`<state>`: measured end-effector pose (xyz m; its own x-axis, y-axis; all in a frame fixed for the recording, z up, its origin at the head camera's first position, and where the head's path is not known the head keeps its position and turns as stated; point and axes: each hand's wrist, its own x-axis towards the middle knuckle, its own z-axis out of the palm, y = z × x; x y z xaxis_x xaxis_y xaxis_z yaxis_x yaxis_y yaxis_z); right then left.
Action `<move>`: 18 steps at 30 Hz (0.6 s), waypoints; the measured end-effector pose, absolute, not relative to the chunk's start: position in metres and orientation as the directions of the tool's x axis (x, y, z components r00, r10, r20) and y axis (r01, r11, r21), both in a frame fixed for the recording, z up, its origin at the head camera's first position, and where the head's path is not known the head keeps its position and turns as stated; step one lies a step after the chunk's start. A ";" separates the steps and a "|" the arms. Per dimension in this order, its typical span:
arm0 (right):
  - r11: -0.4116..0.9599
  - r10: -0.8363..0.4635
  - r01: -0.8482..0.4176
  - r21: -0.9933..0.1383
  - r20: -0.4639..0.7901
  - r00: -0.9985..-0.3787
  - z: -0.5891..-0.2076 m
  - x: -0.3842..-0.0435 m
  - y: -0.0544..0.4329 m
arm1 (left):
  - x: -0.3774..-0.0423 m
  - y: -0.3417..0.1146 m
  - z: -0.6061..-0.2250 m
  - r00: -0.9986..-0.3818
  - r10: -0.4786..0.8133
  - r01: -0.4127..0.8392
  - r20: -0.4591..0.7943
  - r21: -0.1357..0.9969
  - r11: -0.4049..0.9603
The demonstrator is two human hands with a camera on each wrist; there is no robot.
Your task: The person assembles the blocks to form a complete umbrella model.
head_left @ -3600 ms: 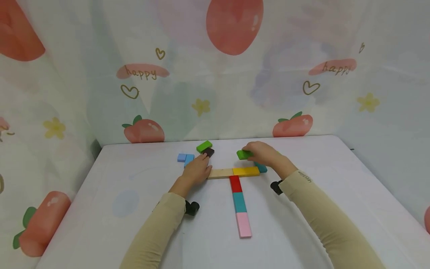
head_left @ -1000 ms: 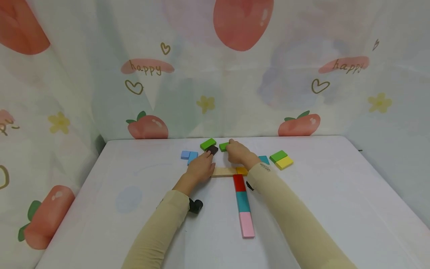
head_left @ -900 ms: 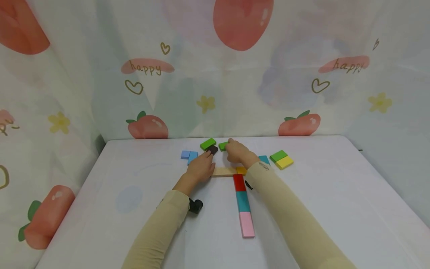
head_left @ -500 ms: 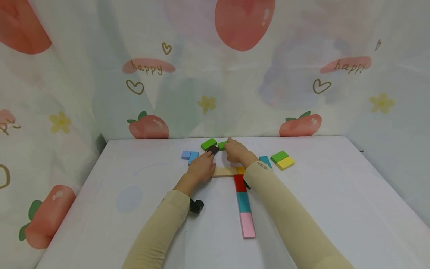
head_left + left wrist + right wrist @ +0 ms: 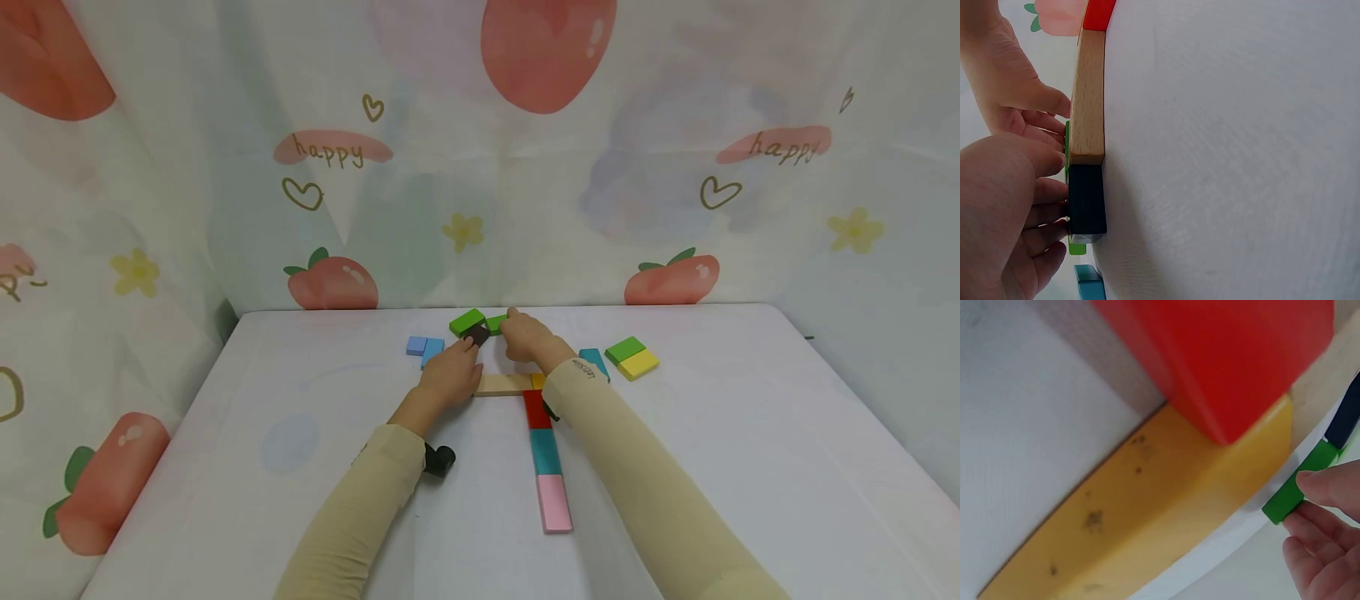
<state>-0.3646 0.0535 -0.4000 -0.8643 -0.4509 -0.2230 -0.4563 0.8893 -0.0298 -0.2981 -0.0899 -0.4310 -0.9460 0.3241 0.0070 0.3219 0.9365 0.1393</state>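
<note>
Right of the black block (image 5: 477,336), my right hand (image 5: 527,337) pinches a green block (image 5: 495,324) between thumb and fingers. The right wrist view shows that green block's (image 5: 1294,487) end right at the black block (image 5: 1346,415). My left hand (image 5: 450,375) rests its fingertips against the black block. Its thumb is by the end of the plain wooden block (image 5: 502,384). In the left wrist view the left hand's fingers (image 5: 1047,212) lie loosely bent along the black block (image 5: 1087,200). Another green block (image 5: 467,322) lies behind the black one.
Red (image 5: 537,410), teal (image 5: 545,452) and pink blocks (image 5: 554,504) run toward me from the wooden block and the yellow-orange block (image 5: 537,382). Two blue blocks (image 5: 417,345) lie left. Right lie another teal block (image 5: 592,362), a green block (image 5: 625,349) and a yellow block (image 5: 638,364).
My right hand has carried the green block left and back from the right side, then slid it slightly left to the black block. The left hand stays by the black block.
</note>
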 end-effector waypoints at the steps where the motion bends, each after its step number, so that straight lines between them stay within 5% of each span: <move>1: 0.888 -0.452 -0.458 -0.027 -0.224 -0.863 -0.399 -0.364 0.053 | -0.298 -0.090 -0.431 -0.947 0.323 0.320 0.005 0.139 0.937; 18: 0.894 -0.435 -0.449 -0.003 -0.257 -0.863 -0.392 -0.361 0.049 | -0.297 -0.090 -0.429 -0.944 0.329 0.326 0.001 0.140 0.935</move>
<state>-0.3614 0.0493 -0.3915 -0.8632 -0.4345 -0.2572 -0.4488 0.8936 -0.0033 -0.2968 -0.0904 -0.4290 -0.9443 0.3292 0.0006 0.3260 0.9349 0.1401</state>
